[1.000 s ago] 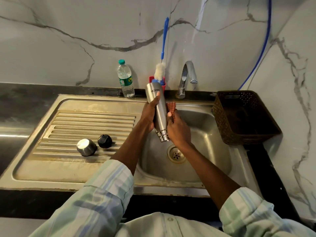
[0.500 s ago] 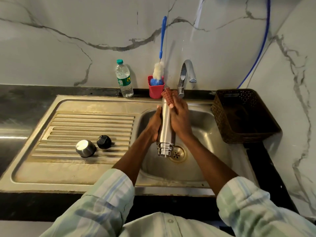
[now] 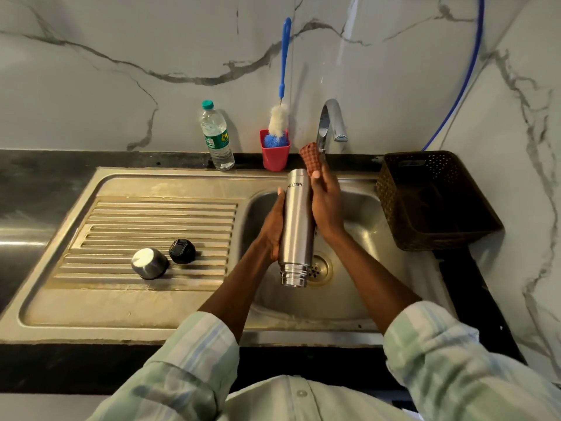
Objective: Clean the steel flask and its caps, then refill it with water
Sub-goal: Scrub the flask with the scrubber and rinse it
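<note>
The steel flask (image 3: 297,226) hangs upside down over the sink basin (image 3: 364,214), its threaded mouth just above the drain (image 3: 318,268). My left hand (image 3: 273,226) grips the flask's left side. My right hand (image 3: 326,205) holds a red-brown scrub cloth (image 3: 310,156) against the flask's upper right side, near its base. On the ribbed drainboard (image 3: 136,217) lie the steel cap (image 3: 149,263) and the black inner cap (image 3: 182,251), side by side.
Along the back ledge stand a plastic water bottle (image 3: 216,136), a red cup (image 3: 274,156) with a blue-handled bottle brush (image 3: 280,117), and the tap (image 3: 329,123). A brown perforated basket (image 3: 431,199) sits right of the sink. A blue hose (image 3: 467,65) runs down the wall.
The flask has swung from tilted to nearly vertical and lowered toward the drain. My right hand with the cloth slid from the neck end up toward the flask's base.
</note>
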`<state>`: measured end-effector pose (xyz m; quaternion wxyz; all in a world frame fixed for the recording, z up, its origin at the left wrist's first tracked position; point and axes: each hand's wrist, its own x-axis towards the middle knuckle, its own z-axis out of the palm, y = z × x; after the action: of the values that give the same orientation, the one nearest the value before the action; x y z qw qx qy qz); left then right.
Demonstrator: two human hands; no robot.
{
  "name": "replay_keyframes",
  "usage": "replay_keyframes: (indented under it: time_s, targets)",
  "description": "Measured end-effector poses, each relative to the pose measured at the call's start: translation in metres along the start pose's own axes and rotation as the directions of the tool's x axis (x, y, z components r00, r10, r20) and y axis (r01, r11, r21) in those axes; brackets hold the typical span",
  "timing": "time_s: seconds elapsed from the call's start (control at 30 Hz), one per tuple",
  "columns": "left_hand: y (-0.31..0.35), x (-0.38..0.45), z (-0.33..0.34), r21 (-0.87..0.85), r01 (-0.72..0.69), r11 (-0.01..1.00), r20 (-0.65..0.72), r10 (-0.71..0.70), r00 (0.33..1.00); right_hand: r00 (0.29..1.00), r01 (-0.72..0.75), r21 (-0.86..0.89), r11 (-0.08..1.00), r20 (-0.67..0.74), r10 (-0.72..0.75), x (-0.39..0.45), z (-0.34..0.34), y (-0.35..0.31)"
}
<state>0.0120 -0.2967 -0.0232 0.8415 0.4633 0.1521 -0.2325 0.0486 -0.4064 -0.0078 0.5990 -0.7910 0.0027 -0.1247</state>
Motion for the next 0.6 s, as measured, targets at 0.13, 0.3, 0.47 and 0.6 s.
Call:
replay_keyframes:
  time_s: [0.13,0.3,0.47,0.6]
  targets:
    - [0.020,0.004,0.001,-0.078,-0.037,0.996,0.017,0.038,0.999,0.982,0.175,-0.078,0.981,0.085,-0.168,-0.035,0.006,0.009]
    - [0.018,0.009,-0.019,0.081,-0.094,0.992,0.027,0.092,0.995,0.934,0.315,-0.083,0.945,0.201,-0.294,-0.088,0.011,0.032]
    - [0.008,0.002,-0.005,0.024,-0.021,0.999,0.030,0.021,0.999,0.999,0.031,0.043,0.999,0.038,-0.032,-0.008,0.005,-0.003]
    - [0.025,0.005,-0.003,-0.035,-0.032,0.999,0.067,0.035,0.997,0.993,0.056,0.098,0.994,0.100,-0.066,-0.019,0.000,-0.006]
